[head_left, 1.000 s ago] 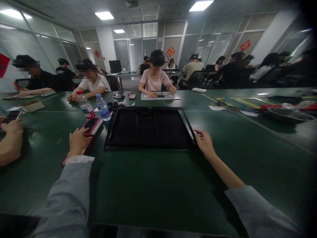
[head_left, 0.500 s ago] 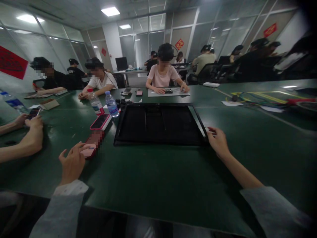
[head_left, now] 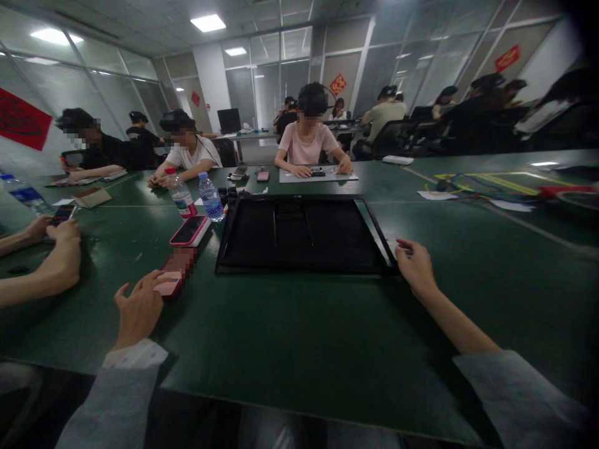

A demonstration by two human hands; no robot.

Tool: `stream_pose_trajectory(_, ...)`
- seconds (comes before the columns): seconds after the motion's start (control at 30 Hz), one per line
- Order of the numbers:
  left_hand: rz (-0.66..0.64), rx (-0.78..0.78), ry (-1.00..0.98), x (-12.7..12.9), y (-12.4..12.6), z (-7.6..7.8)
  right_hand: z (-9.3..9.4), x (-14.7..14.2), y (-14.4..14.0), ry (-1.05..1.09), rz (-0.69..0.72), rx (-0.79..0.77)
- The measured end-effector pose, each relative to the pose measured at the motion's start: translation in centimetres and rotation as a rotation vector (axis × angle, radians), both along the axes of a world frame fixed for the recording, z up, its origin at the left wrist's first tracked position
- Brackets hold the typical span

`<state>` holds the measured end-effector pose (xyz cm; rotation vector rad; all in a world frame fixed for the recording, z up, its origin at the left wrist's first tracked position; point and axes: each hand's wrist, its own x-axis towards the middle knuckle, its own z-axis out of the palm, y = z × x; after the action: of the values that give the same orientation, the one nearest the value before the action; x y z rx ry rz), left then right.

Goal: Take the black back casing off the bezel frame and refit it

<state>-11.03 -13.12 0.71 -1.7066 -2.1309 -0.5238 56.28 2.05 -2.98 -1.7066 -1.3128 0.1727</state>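
Note:
My left hand (head_left: 139, 307) lies at the lower left with its fingers spread. Its fingertips touch the near end of a phone in a red case (head_left: 169, 284), whose screen is partly pixelated. A wide, flat black panel like a monitor's frame (head_left: 294, 240) lies on the table in front of me, with a pale strip along its right side. Just beyond its right edge rests my right hand (head_left: 415, 268), fingers loosely bent and apart. Something small and pale (head_left: 393, 246) shows by those fingertips; I cannot tell what it is.
Another phone in a pink case (head_left: 189, 231) lies on a white box beside two bottles (head_left: 211, 198). At the left, a person's hands (head_left: 63, 227) hold a phone. Across the green table (head_left: 290, 337) a person works on a grey mat (head_left: 285, 177). Coloured cables (head_left: 472, 187) lie far right.
My right hand has shifted slightly to the right, away from the panel's edge. My left hand stays at the red phone, moved a little right.

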Motion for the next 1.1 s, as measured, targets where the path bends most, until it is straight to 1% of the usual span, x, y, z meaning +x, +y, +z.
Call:
stream_pose_trajectory(0.17, 0.016, 0.089, -0.055, 0.4, -0.2, 0.6, 0.6, -0.5, -0.4, 0.021, -0.016, -0.003)
stream_pose_trajectory(0.27, 0.042, 0.087, -0.095, 0.4, 0.0, 0.7, 0.3, -0.3, -0.4, 0.017, -0.012, -0.002)
stream_pose_trajectory(0.47, 0.101, 0.097, -0.133, 0.4, 0.2, 0.8, -0.7, 0.4, 0.2, 0.005, 0.0, -0.008)
stream_pose_trajectory(0.63, 0.101, 0.107, -0.147, 1.1, 0.5, 1.4, 0.0, -0.6, -0.1, -0.009, -0.018, -0.022)
stream_pose_trajectory(0.77, 0.071, 0.107, -0.147, 3.4, 2.2, 2.1, 0.1, -0.9, -0.1, 0.024, -0.011, -0.025)
stream_pose_trajectory(0.87, 0.069, 0.072, -0.173, 5.4, 4.2, 2.6, -0.5, -0.4, 0.2, 0.014, 0.008, -0.004)
stream_pose_trajectory(0.93, 0.063, 0.045, -0.2, 6.1, 5.3, 2.9, -0.9, -0.1, 0.4, 0.012, 0.014, -0.002)
stream_pose_trajectory(1.0, 0.079, 0.055, -0.232, 5.8, 6.1, 3.2, -1.2, 0.1, 0.4, 0.022, 0.007, -0.004)
stream_pose_trajectory(1.1, 0.129, 0.078, -0.268, 3.5, 6.4, 3.4, -1.2, 0.2, 0.3, 0.019, -0.003, -0.01)
